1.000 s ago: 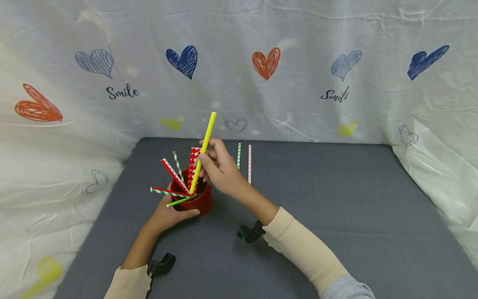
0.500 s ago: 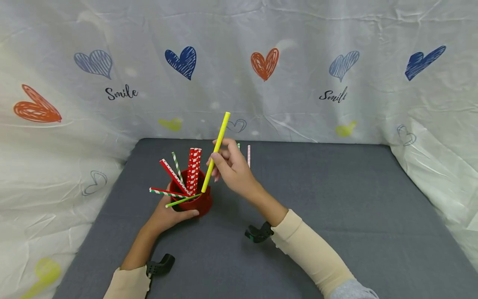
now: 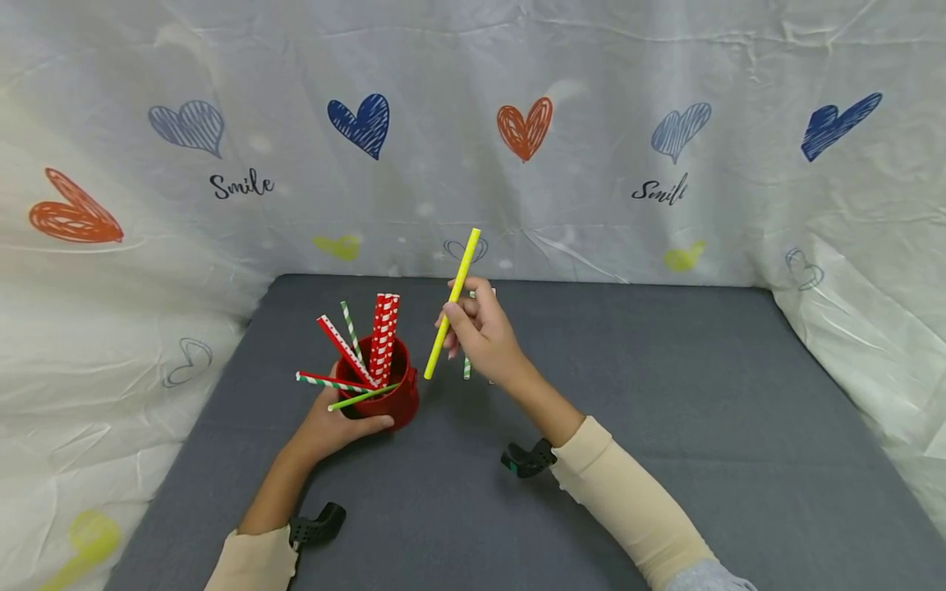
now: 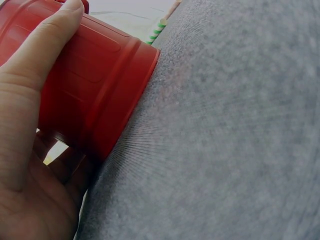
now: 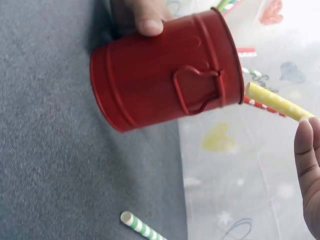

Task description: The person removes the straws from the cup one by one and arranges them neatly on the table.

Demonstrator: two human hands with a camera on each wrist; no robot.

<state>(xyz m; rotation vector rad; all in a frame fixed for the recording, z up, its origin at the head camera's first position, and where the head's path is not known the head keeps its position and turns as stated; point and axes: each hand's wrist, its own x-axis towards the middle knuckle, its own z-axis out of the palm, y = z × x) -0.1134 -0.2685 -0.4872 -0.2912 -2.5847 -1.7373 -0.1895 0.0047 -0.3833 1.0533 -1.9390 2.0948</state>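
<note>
My left hand [image 3: 332, 423] grips a red metal bucket [image 3: 402, 402] standing on the table, thumb along its near side. Several paper straws lean inside it: red with white patterns [image 3: 384, 332], green-and-white striped [image 3: 352, 328] and plain-looking green [image 3: 355, 399]. Between thumb and fingers my right hand [image 3: 480, 332] pinches a yellow straw [image 3: 464, 267], held tilted in the air right of the bucket. The right wrist view shows white dots on this yellow straw [image 5: 280, 102] and a wire handle on the bucket [image 5: 150, 75].
A green-and-white striped straw [image 3: 467, 369] lies on the grey cloth-covered table [image 3: 665, 394], partly hidden behind my right hand. A pink straw beside it is almost wholly covered. A white sheet with printed hearts [image 3: 576, 189] hangs along the back and sides.
My right hand has moved right with the yellow straw, from above the bucket to clear of its rim. The left hand and bucket have stayed in place.
</note>
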